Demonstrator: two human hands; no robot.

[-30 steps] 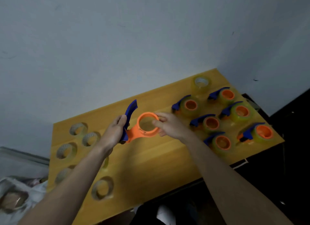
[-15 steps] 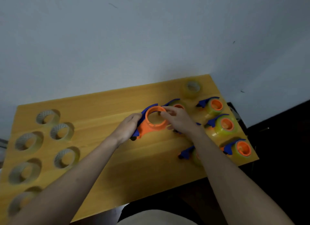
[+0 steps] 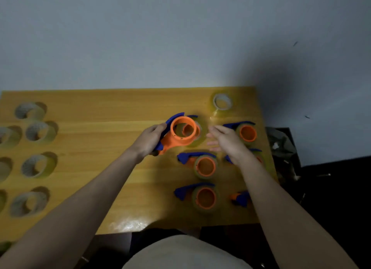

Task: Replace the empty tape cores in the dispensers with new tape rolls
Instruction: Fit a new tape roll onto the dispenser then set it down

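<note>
While gripped by the left hand [image 3: 149, 139] at its handle, orange dispenser [image 3: 177, 137] with bare hub and blue blade guard, lifted above the wooden table [image 3: 104, 140] near its far middle, ring tilted toward the camera. Through that ring, part of another loaded dispenser [image 3: 195, 131] lying on the table behind. Just to the right, the right hand [image 3: 225, 141], holding nothing, fingers stretched out loosely and blurred, apart from the orange ring. Around that hand, more loaded dispensers lying flat: one at the right [image 3: 246, 131], one nearer the middle [image 3: 203, 165], one toward the near edge [image 3: 202, 197], and two partly hidden under the right forearm, each with clear tape around an orange hub and a blue guard. At the far right corner, a loose roll of clear tape [image 3: 221, 102], lying flat by itself. Along the left side of the table, a cluster of empty cores [image 3: 35, 166], pale rings, well apart from the dispensers. Behind the table, a plain grey wall [image 3: 160, 38]; at the right, dark clutter, too dim to tell.
</note>
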